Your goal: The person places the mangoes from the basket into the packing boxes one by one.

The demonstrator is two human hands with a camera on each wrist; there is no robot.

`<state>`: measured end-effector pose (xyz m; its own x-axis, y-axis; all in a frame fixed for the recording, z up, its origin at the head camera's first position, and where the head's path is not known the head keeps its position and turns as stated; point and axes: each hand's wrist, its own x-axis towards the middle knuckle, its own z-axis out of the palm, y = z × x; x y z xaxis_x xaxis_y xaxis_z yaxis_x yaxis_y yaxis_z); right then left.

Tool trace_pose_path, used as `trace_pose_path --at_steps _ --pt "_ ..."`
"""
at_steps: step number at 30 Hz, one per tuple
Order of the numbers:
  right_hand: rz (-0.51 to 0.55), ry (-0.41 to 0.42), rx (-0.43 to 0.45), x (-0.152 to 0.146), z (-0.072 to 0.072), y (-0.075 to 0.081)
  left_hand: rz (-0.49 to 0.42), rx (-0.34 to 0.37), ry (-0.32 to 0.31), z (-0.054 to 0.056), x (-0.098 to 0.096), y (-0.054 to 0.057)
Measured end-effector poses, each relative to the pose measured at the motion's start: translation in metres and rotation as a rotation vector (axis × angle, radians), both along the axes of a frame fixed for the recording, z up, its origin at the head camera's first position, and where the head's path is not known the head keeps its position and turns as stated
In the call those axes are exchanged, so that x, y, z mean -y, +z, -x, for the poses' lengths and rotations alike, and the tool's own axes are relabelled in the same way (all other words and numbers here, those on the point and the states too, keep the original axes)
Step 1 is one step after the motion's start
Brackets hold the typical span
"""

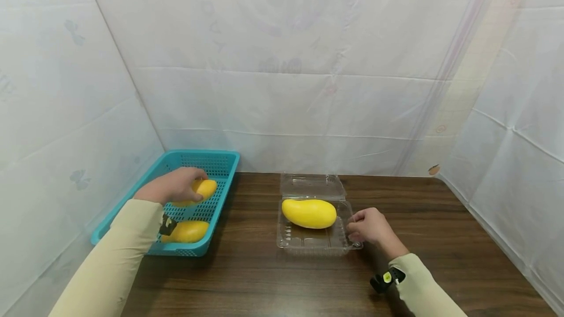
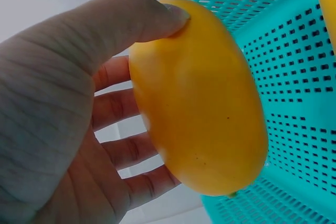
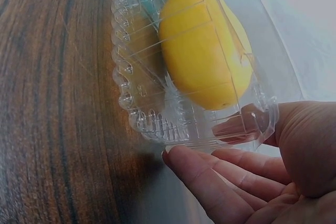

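My left hand [image 1: 174, 186] is over the blue-green basket and grips a yellow mango [image 2: 202, 103], thumb on one side and fingers on the other. Another mango [image 1: 191, 232] lies at the near end of the basket [image 1: 226, 194], partly behind the wrist strap. On the table, a third mango [image 1: 309, 214] lies crosswise in a clear plastic clamshell container [image 1: 304, 242] whose lid [image 1: 313, 187] is swung back. My right hand [image 1: 371, 226] pinches the container's right wall; in the right wrist view the thumb is inside and the fingers are outside.
The dark wooden table [image 1: 246, 278] bears both the basket and the container, with a strip of wood between them. White sheeting [image 1: 282, 101] hangs behind and along both sides. A small brown mark [image 1: 434, 169] shows on the sheeting at the back right.
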<state>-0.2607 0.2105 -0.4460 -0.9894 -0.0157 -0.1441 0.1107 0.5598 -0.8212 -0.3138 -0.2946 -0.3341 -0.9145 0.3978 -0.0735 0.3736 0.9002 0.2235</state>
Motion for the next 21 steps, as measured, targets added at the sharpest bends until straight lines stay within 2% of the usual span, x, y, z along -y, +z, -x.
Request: trace_pose_path --at_steps 8,21 --pt "-0.007 0.004 -0.008 0.000 0.000 0.001 0.003 -0.061 -0.022 -0.003 -0.004 0.004" --pt "0.001 0.005 -0.001 0.000 0.001 0.002 0.008 -0.081 -0.055 -0.005 -0.012 0.009"
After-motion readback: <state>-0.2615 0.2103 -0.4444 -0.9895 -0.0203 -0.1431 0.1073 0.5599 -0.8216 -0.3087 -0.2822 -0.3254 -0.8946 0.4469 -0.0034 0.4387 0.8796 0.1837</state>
